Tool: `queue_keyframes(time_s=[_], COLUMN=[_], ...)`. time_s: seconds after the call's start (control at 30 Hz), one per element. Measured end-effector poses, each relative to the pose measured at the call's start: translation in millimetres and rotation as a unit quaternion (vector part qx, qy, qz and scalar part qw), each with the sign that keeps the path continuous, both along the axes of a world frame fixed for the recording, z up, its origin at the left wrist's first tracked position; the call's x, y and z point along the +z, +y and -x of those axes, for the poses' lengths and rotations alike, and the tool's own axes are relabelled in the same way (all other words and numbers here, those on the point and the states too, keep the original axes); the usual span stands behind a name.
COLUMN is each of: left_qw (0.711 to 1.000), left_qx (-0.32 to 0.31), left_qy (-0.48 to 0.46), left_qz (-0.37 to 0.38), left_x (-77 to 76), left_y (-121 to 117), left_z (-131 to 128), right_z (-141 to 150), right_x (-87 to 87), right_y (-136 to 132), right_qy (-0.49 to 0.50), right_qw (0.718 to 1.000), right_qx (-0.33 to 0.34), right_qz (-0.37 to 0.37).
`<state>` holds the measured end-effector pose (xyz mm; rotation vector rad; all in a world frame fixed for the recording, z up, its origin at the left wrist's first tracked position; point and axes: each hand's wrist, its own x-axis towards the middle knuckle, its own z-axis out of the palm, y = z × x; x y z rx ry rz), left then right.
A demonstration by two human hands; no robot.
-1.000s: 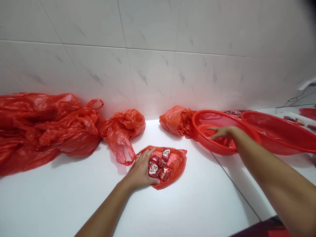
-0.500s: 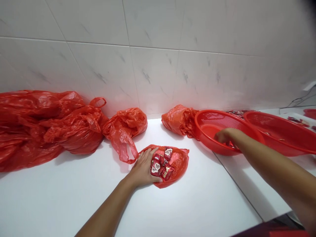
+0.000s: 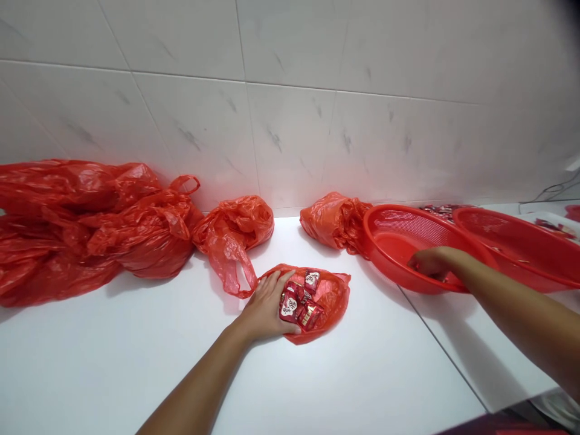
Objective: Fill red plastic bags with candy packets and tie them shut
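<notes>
My left hand (image 3: 265, 308) rests on the left side of a small red plastic bag (image 3: 333, 308), its fingers and thumb curved round the bag's edge. The bag lies spread on the white table, and several small red wrapped packets (image 3: 290, 305) with white and gold print sit in it against my palm. Over to the right, my right hand (image 3: 432, 263) reaches down inside a red plastic colander (image 3: 389, 266). Its fingers are curled and partly hidden by the rim; what they hold, if anything, does not show.
Large red bags (image 3: 99, 223) are heaped at the left. A crumpled red bag with a handle (image 3: 235, 229) and another bundled bag (image 3: 335, 220) stand near the tiled wall (image 3: 290, 139). Right of the colander is a second red basket (image 3: 512, 254), with more packets (image 3: 439, 211) behind it.
The whole view has shifted slightly. My right hand has moved a little to the right and lower within the colander. My left hand keeps its place on the bag.
</notes>
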<state>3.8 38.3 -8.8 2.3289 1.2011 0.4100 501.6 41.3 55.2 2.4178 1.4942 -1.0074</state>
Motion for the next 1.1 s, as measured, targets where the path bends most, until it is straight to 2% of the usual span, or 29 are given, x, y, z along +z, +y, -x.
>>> queue_keyframes(time_s=[0.1, 0.17, 0.23, 0.27, 0.33, 0.37, 0.43, 0.5, 0.6, 0.67, 0.77, 0.83, 0.9, 0.97, 1.03, 1.1], left_qw=[1.0, 1.0, 1.0, 1.0, 1.0, 1.0, 1.0, 1.0, 1.0, 0.999, 0.997, 0.993, 0.987, 0.978, 0.97, 0.964], left_qx=[0.0, -0.003, -0.006, -0.006, -0.005, -0.008, -0.017, -0.024, -0.023, -0.027, -0.034, -0.011, 0.052, 0.127, 0.184, 0.227], left_qy=[0.002, 0.003, 0.004, 0.005, 0.007, 0.008, 0.006, 0.002, -0.005, -0.019, -0.072, -0.12, -0.154, -0.158, -0.134, -0.093], left_qz=[0.001, 0.005, 0.007, 0.008, 0.005, 0.003, -0.002, -0.004, 0.001, 0.009, 0.02, 0.013, -0.008, -0.044, -0.084, -0.105], left_x=[0.8, 2.4, 3.5, 3.5, 2.1, 0.7, -2.8, -6.4, -10.0, -10.9, -10.0, -8.4, -7.4, -8.5, -12.8, -19.3], left_y=[0, 0, 0, 1, 1, 2, 2, 3, 4, 4, 3, 3, 3, 6, 11, 18], left_z=[0, -1, -1, -1, 0, 0, 2, 4, 8, 11, 15, 15, 14, 12, 13, 15], right_z=[11, 32, 71, 96, 155, 185, 236, 268, 279, 270, 247, 229, 212, 198, 188, 184], right_x=[26.5, 45.6, 55.2, 53.8, 37.6, 23.8, -8.9, -39.2, -63.8, -65.1, -56.1, -50.5, -48.1, -48.4, -49.9, -51.0], right_y=[0, -6, -17, -23, -33, -35, -33, -28, -24, -27, -31, -31, -30, -29, -28, -27], right_qy=[0.023, 0.032, 0.062, 0.114, 0.255, 0.289, 0.26, 0.204, 0.183, 0.213, 0.224, 0.168, 0.083, 0.017, -0.005, -0.005], right_qw=[0.995, 0.98, 0.952, 0.923, 0.858, 0.833, 0.818, 0.813, 0.796, 0.776, 0.753, 0.769, 0.812, 0.863, 0.908, 0.933], right_qx=[0.025, 0.043, 0.07, 0.096, 0.158, 0.187, 0.219, 0.24, 0.273, 0.287, 0.27, 0.227, 0.185, 0.163, 0.159, 0.159], right_qz=[-0.096, -0.193, -0.292, -0.355, -0.416, -0.432, -0.464, -0.49, -0.508, -0.52, -0.557, -0.573, -0.548, -0.478, -0.388, -0.322])
